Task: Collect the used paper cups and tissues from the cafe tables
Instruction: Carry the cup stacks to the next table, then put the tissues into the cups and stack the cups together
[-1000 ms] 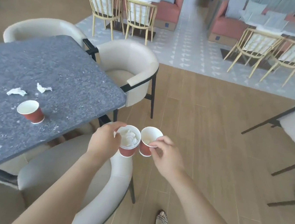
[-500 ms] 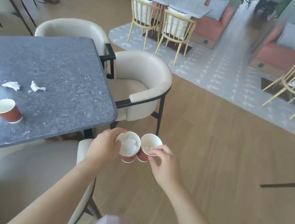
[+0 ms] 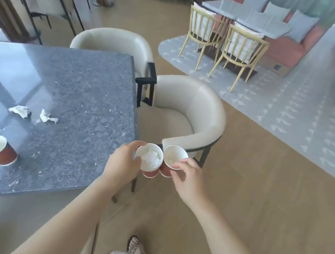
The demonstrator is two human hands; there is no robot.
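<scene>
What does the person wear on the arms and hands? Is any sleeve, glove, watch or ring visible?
Nothing is worn that this view shows. The left hand and right hand have no gloves, and no ring is visible, though the picture is slightly blurred. The left forearm and right forearm show no sleeve, watch or bracelet down to the frame edge.

Red-brown paper cups (image 3: 150, 172) with white insides, white tissues (image 3: 47, 116), a speckled grey table (image 3: 78, 95), cream chairs (image 3: 187, 108), seemingly arrow-patterned grey carpet (image 3: 269, 105).
</scene>
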